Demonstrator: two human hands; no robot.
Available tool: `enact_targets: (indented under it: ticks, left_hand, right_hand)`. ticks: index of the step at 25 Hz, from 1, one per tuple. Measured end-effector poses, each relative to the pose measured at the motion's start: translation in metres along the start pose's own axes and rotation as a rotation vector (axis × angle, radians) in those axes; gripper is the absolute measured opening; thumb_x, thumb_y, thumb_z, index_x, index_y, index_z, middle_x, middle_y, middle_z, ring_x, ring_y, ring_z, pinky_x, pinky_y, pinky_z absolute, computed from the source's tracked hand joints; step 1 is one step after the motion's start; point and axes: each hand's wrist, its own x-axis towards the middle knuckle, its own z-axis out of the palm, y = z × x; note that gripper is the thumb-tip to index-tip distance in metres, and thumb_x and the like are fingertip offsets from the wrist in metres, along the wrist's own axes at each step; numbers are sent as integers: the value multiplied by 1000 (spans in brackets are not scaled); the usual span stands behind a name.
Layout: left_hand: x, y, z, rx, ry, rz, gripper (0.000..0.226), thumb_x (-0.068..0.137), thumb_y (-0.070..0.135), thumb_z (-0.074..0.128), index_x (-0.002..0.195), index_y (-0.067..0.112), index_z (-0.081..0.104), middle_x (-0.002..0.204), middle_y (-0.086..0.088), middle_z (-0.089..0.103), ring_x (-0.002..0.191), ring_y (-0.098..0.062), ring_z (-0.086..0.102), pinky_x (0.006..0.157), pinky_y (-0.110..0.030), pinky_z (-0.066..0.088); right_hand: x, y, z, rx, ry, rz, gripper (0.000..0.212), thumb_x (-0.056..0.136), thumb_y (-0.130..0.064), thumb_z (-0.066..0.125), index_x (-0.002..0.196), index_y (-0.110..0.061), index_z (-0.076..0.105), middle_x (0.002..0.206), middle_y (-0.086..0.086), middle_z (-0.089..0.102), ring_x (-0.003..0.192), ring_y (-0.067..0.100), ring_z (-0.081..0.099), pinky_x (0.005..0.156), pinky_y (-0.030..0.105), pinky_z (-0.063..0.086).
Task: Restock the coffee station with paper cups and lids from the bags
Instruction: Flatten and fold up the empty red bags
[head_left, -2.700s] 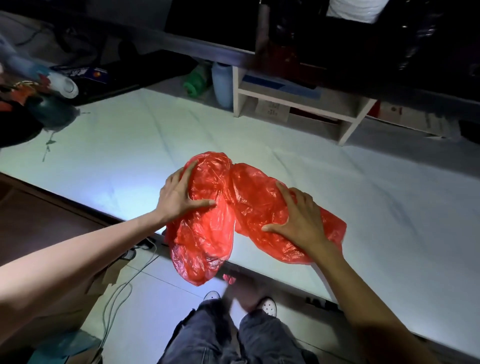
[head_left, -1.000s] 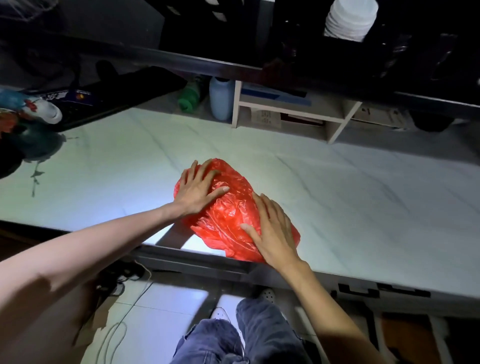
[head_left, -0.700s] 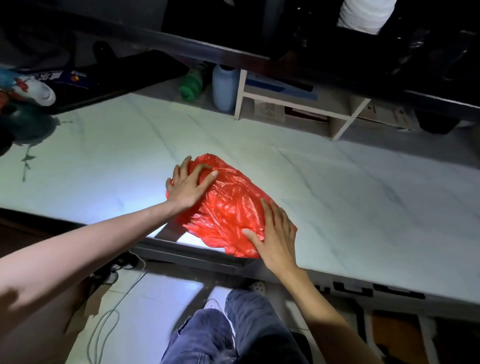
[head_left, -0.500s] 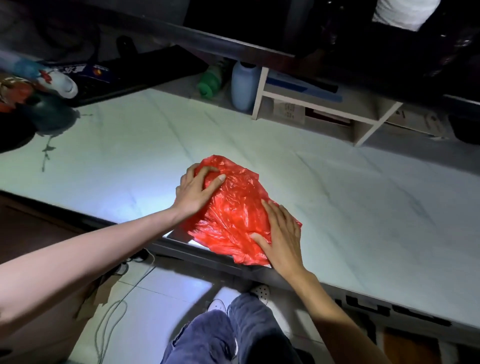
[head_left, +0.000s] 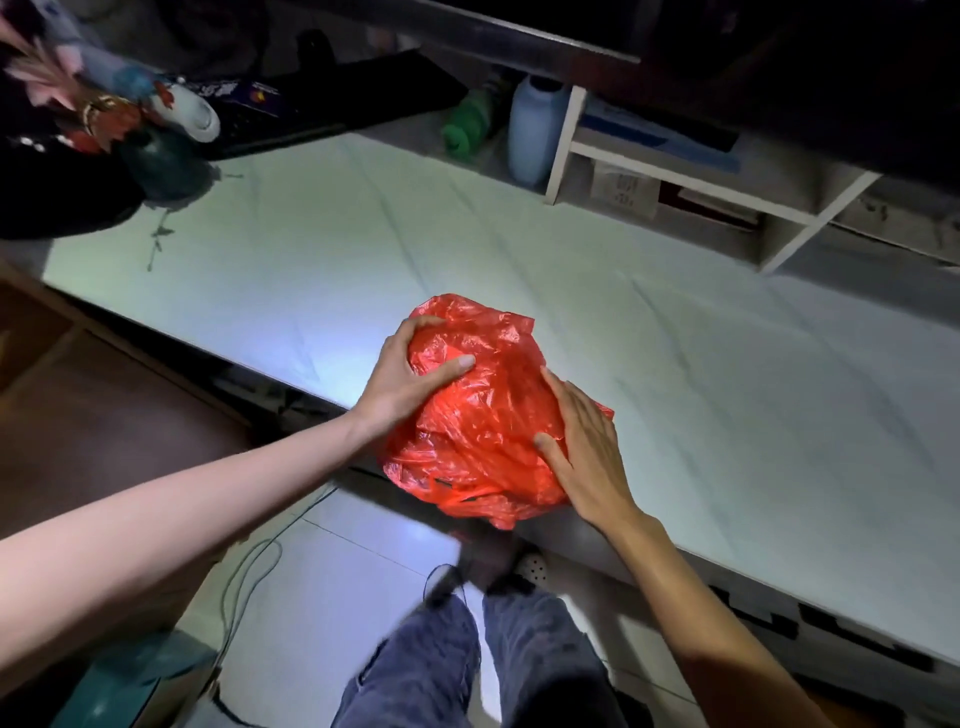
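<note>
A crumpled red plastic bag (head_left: 488, 410) lies bunched at the near edge of the white marble counter (head_left: 727, 384), partly hanging over it. My left hand (head_left: 410, 379) curls around the bag's upper left side, fingers and thumb gripping the plastic. My right hand (head_left: 587, 447) presses on the bag's right side, its fingers together along the plastic. No cups or lids show in this view; the bag's contents are hidden.
A white wooden shelf (head_left: 691, 176) stands at the back of the counter, with a pale blue bottle (head_left: 535, 130) and a green bottle (head_left: 467, 124) to its left. A vase with flowers (head_left: 156, 156) sits far left. Cables (head_left: 249, 566) trail on the floor tiles below.
The bag, spread flat in two lobes earlier, has been gathered into a tight bundle. My left hand has closed around its top; my right hand has slid to its right side.
</note>
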Motion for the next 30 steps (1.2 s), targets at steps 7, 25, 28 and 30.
enact_targets:
  ticks: [7,25,28,30]
  left_hand:
    - [-39,13,0,-218,133,-77,59,76,14,84,128,19,57,125,0,61,113,-19,63,98,-37,54]
    - [-241,42,25,-435,706,-37,62,70,25,89,126,28,62,128,1,59,115,-22,63,85,-37,60]
    - [-289,37,17,-407,851,-55,67,58,41,88,120,36,63,130,6,56,118,-23,59,92,-45,57]
    - [-322,31,15,-383,957,-56,70,59,41,88,124,32,61,132,4,54,118,-22,58,89,-41,57]
  right_hand:
    - [-6,7,-16,238,31,36,83,89,-79,18,157,-32,25,160,-7,32,146,10,27,116,25,16]
    - [-47,-24,-63,624,-461,-169,124,51,-104,37,155,-37,22,157,-3,35,135,16,44,105,29,38]
    - [-60,-55,-57,642,-639,-250,115,55,-100,46,151,-40,27,149,-7,40,126,12,51,94,20,47]
    - [-71,-77,-50,624,-701,-335,97,66,-88,54,147,-39,34,144,-9,46,124,10,54,96,25,51]
